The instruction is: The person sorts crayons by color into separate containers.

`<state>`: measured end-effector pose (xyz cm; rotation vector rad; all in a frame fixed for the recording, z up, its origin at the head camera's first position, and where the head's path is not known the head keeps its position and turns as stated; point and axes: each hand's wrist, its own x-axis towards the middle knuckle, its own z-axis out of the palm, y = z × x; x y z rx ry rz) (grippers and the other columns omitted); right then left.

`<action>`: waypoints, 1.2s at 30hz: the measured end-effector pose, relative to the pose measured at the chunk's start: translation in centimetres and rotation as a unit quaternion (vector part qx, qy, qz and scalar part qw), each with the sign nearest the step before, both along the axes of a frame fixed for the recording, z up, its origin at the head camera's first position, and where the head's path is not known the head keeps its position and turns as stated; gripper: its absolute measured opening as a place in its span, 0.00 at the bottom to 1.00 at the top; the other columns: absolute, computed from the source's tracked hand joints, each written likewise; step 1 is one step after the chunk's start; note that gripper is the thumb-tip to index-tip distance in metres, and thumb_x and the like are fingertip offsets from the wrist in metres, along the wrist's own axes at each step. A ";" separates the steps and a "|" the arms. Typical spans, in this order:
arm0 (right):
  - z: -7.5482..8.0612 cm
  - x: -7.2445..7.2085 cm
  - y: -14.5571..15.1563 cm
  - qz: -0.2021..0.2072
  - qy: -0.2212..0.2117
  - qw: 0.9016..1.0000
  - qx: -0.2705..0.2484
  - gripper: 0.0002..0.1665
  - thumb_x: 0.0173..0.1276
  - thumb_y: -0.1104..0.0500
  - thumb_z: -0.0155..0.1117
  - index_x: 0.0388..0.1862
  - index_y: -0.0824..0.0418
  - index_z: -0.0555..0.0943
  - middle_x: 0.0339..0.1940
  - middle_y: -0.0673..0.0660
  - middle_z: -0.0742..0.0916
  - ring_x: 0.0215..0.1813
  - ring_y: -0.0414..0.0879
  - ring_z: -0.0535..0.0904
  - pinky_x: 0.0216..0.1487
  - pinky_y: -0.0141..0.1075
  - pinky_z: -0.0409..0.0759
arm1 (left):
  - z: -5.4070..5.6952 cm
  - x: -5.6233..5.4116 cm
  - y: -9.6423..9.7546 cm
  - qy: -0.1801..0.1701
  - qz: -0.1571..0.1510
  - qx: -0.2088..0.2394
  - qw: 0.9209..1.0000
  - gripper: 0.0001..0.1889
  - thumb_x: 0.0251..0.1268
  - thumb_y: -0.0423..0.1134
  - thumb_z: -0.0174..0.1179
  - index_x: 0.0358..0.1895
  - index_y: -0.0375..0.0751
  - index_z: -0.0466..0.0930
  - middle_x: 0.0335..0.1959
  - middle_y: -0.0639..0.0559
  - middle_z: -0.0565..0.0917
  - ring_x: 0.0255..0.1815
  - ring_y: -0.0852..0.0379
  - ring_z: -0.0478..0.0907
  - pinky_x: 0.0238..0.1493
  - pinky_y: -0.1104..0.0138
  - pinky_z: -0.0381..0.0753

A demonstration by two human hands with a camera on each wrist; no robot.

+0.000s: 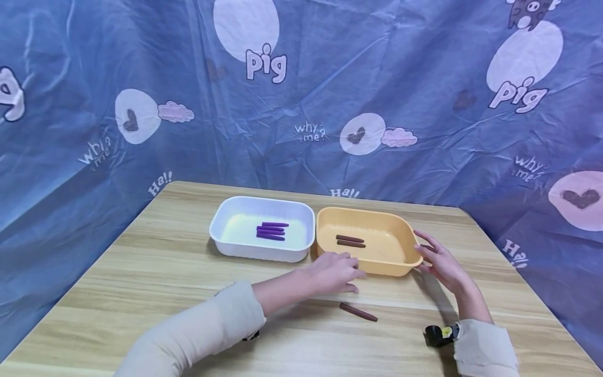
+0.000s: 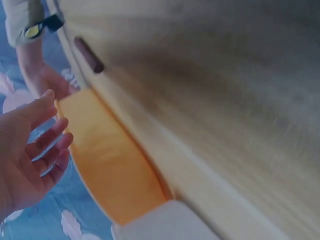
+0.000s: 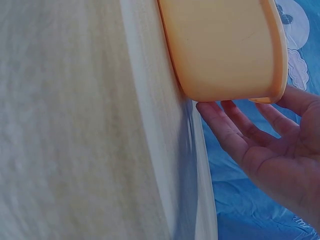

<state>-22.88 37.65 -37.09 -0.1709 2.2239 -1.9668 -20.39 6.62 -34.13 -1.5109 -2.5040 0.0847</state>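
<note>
My left hand (image 1: 333,273) hovers over the table in front of the orange tub (image 1: 372,268), holding nothing, its fingers spread and loosely bent. Just below it on the wood lies a brown crayon-like stick (image 1: 358,312). At the tub's right end is my right hand (image 1: 440,263); in the right wrist view its fairly straight fingers (image 3: 225,127) touch the outer wall, and one digit lies at the rim. Inside the tub are two more brown sticks (image 1: 350,241), side by side. The left wrist view shows the left palm (image 2: 25,170) beside the tub.
A white tub (image 1: 259,252) stands left of the orange one, their rims close together. In it lie several purple sticks (image 1: 270,231). The wooden table (image 1: 141,293) backs onto a blue printed curtain (image 1: 301,99). A black strap device (image 1: 439,335) sits at the right wrist.
</note>
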 end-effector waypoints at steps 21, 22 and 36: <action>0.0 0.1 0.0 -0.006 -0.008 1.000 0.008 0.35 0.73 0.58 0.47 0.72 0.63 0.46 0.50 0.59 0.73 0.46 0.43 0.77 0.45 0.36 0.79 | -1.9 1.1 0.6 -0.029 -0.062 -0.117 0.991 0.11 0.56 0.49 0.63 0.43 0.67 0.82 0.29 0.67 0.77 0.30 0.69 0.71 0.18 0.76 0.65; 0.1 0.1 -0.1 -0.006 -0.008 1.000 0.007 0.35 0.73 0.58 0.47 0.72 0.63 0.46 0.50 0.58 0.73 0.46 0.43 0.77 0.45 0.36 0.79 | -2.0 1.1 0.6 -0.024 -0.064 -0.118 0.991 0.10 0.56 0.49 0.63 0.42 0.67 0.82 0.29 0.67 0.76 0.30 0.69 0.71 0.19 0.76 0.65; 0.3 0.3 -0.2 -0.001 -0.005 1.000 -0.005 0.32 0.73 0.60 0.47 0.72 0.62 0.49 0.48 0.55 0.75 0.45 0.42 0.78 0.43 0.34 0.79 | -2.2 1.2 0.5 0.004 -0.067 -0.113 0.991 0.11 0.59 0.47 0.60 0.44 0.69 0.82 0.26 0.66 0.72 0.26 0.69 0.68 0.16 0.77 0.63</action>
